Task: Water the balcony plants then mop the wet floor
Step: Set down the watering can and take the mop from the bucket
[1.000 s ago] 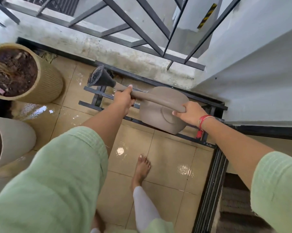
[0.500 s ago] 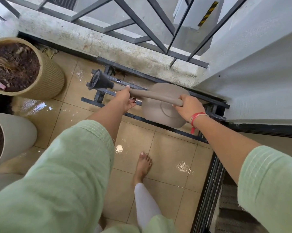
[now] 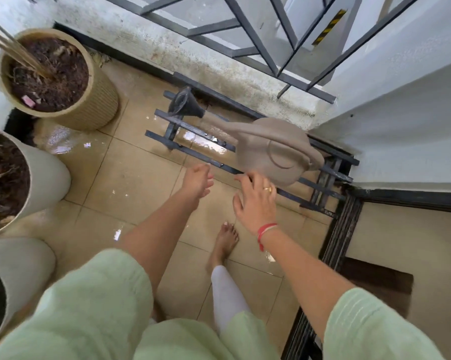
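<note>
A taupe watering can (image 3: 276, 149) rests on a low black metal rack (image 3: 320, 184) in the balcony's far right corner, its dark rose head (image 3: 184, 103) pointing left. My left hand (image 3: 197, 181) hovers in front of the rack, fingers loosely curled, holding nothing. Just right of it, my right hand (image 3: 255, 201) has its fingers spread, close to the can's near side but apart from it. The tan tiled floor (image 3: 131, 183) shines with puddles. A ribbed beige plant pot (image 3: 63, 81) stands at the far left.
Two pale pots (image 3: 42, 178) (image 3: 19, 276) line the left edge. A stained white parapet (image 3: 193, 53) with dark railing bars closes the far side, and a white wall (image 3: 400, 131) the right. A black door track (image 3: 330, 255) runs at right. My bare foot (image 3: 224, 242) stands mid-floor.
Both hands have let go of the watering can and pulled back toward me. The can now sits on the rack by itself.
</note>
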Demonstrator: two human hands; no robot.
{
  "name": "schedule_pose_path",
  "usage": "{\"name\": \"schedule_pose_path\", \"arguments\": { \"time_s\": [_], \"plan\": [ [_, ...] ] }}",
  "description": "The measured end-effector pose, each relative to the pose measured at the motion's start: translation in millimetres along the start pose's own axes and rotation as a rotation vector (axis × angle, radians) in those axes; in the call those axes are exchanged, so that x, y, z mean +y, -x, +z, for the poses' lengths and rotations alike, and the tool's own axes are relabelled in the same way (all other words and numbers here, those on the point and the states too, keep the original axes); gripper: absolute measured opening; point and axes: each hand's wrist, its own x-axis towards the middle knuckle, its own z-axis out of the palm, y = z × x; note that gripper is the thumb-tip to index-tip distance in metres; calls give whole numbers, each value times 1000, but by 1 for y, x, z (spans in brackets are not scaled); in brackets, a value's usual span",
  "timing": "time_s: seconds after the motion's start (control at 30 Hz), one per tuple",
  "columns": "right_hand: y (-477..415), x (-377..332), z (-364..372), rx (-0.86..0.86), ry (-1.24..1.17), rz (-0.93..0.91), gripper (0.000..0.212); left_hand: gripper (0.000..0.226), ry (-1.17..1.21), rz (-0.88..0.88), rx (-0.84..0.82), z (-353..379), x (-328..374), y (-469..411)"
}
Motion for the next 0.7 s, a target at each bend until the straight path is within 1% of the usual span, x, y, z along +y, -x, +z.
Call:
{"name": "schedule_pose_path", "arguments": {
  "time_s": [0.07, 0.13, 0.2, 0.27, 0.4, 0.47, 0.5, 0.6, 0.63, 0.7],
  "plan": [
    [13, -27, 6, 23, -67, 60, 36, 17, 127, 86, 94, -23, -13, 19],
    [22, -53, 4, 61, -149, 94, 36, 19, 175, 187, 170, -46, -20, 44],
    [33, -82, -10, 105, -240, 91, 35, 18, 170, 271, 192, -72, -24, 74],
    [48, -113, -32, 121, -315, 58, 35, 17, 129, 318, 185, -102, -27, 109],
    [84, -175, -93, 141, -358, -67, 31, 17, 6, 366, 144, -165, -19, 186],
    [103, -202, -122, 142, -338, -119, 30, 10, -42, 355, 144, -200, -11, 224],
    [114, -219, -136, 138, -314, -142, 31, 8, -61, 351, 169, -220, -8, 246],
    [149, -267, -162, 78, -273, -187, 33, 5, -77, 367, 256, -272, -13, 303],
    [158, -279, -167, 49, -280, -190, 34, 6, -88, 372, 262, -283, -14, 317],
    [178, -305, -178, -29, -287, -258, 36, 7, -78, 351, 277, -309, -26, 349]
  ]
}}
